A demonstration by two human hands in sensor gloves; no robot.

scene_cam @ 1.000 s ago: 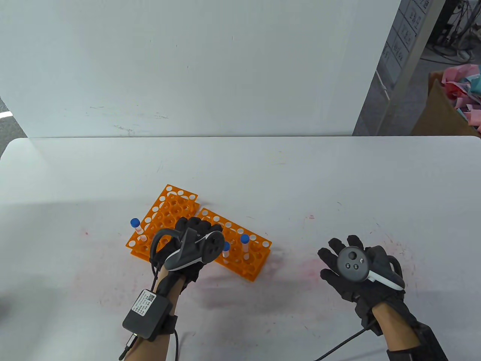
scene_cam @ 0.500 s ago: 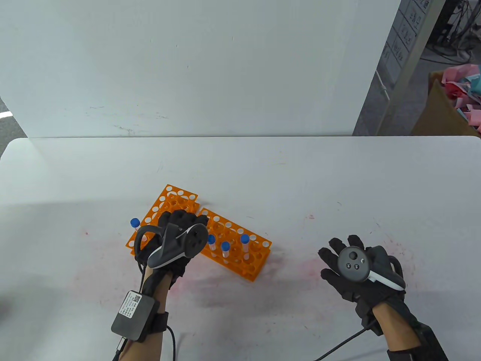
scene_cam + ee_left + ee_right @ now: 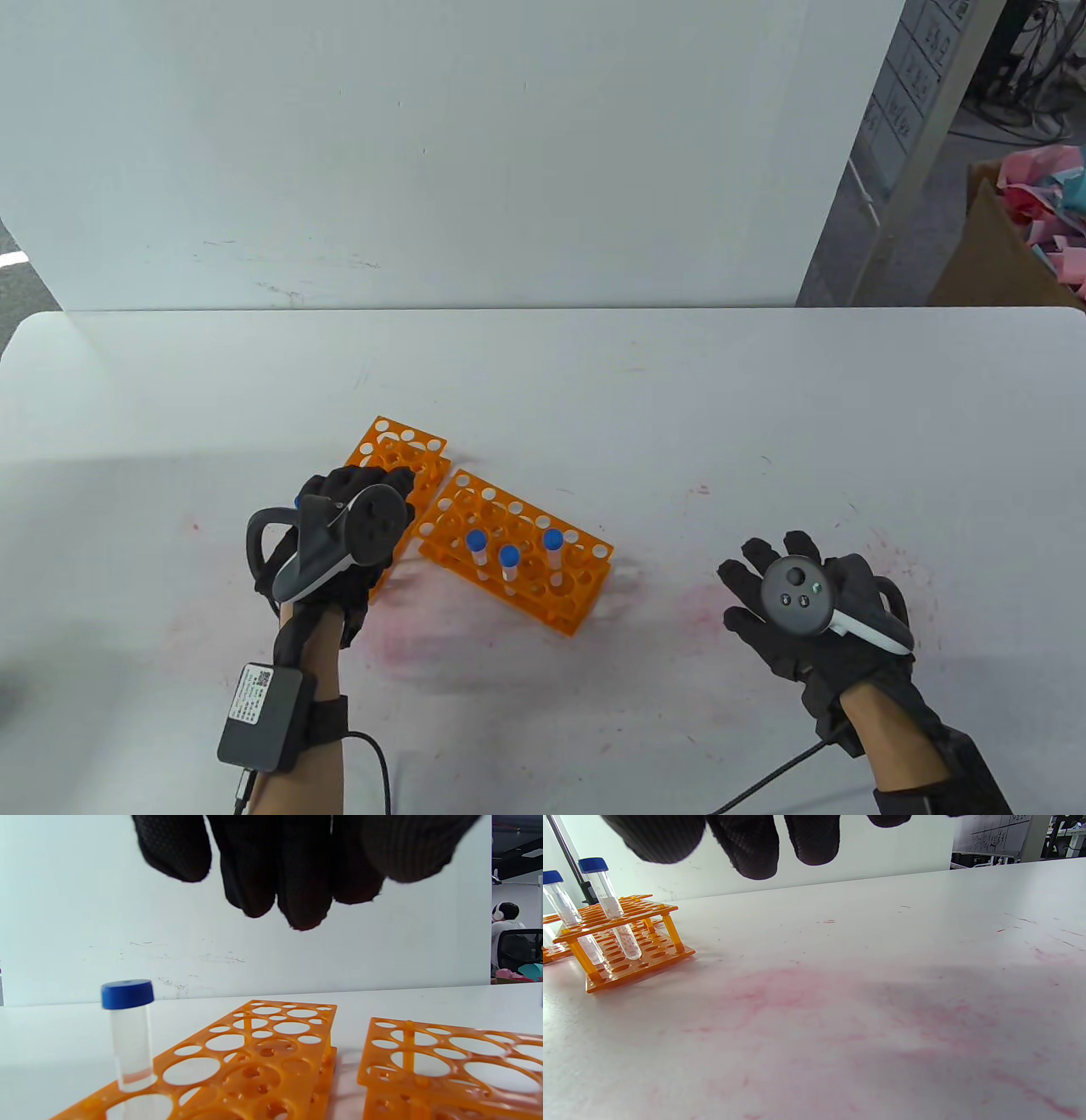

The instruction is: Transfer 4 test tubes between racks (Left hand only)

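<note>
Two orange racks lie side by side. The right rack [image 3: 577, 586] holds three blue-capped test tubes [image 3: 509, 562]. The left rack [image 3: 399, 450] holds one blue-capped tube [image 3: 127, 1035] at its near left corner; in the table view my hand nearly hides that tube. My left hand [image 3: 356, 492] hovers over the left rack's near end and holds nothing. In the left wrist view its fingers [image 3: 297, 899] hang above the rack [image 3: 263, 1052], to the right of and above the tube. My right hand [image 3: 755, 577] rests flat on the table, fingers spread and empty.
A white wall panel [image 3: 424, 153] stands along the table's far edge. Pink stains [image 3: 704, 594] mark the table between the right rack and my right hand. The right wrist view shows the right rack [image 3: 623, 942] far to the left.
My left hand has left a third tube standing in the right rack and moved left, from that rack to over the left rack. The right hand has not moved.
</note>
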